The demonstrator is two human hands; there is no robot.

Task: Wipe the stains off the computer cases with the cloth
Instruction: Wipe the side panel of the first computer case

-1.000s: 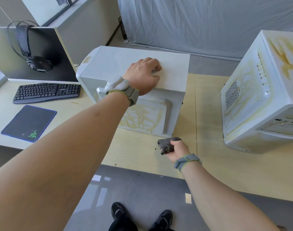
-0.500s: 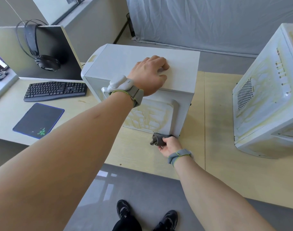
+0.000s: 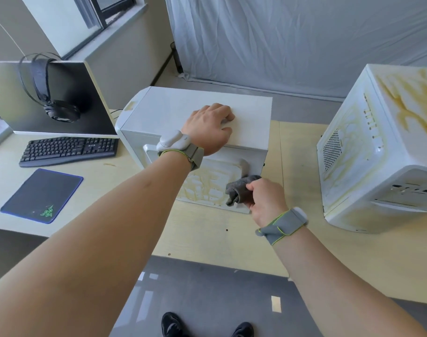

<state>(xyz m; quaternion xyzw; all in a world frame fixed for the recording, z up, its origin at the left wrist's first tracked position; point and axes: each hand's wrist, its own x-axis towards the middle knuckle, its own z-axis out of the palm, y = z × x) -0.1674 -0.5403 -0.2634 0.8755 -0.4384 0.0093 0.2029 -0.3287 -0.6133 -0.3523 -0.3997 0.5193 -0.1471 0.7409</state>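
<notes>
Bunched in the right hand's [image 3: 264,198] grip, the cloth [image 3: 239,189] seems to press the near case's [image 3: 202,117] stained front; flat left hand [image 3: 209,127] steadies its top.

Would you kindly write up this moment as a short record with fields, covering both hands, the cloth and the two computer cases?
left hand: rests on top of the near case, fingers slightly bent
right hand: grips the grey cloth against the near case's front
near case: white, top looks clean, yellowish stains on the front panel
far case: white, to the right, yellow-brown stains on top and side, untouched
desk: light wood, bears both cases
other things: keyboard, mouse pad, headphones hung on a monitor
</notes>
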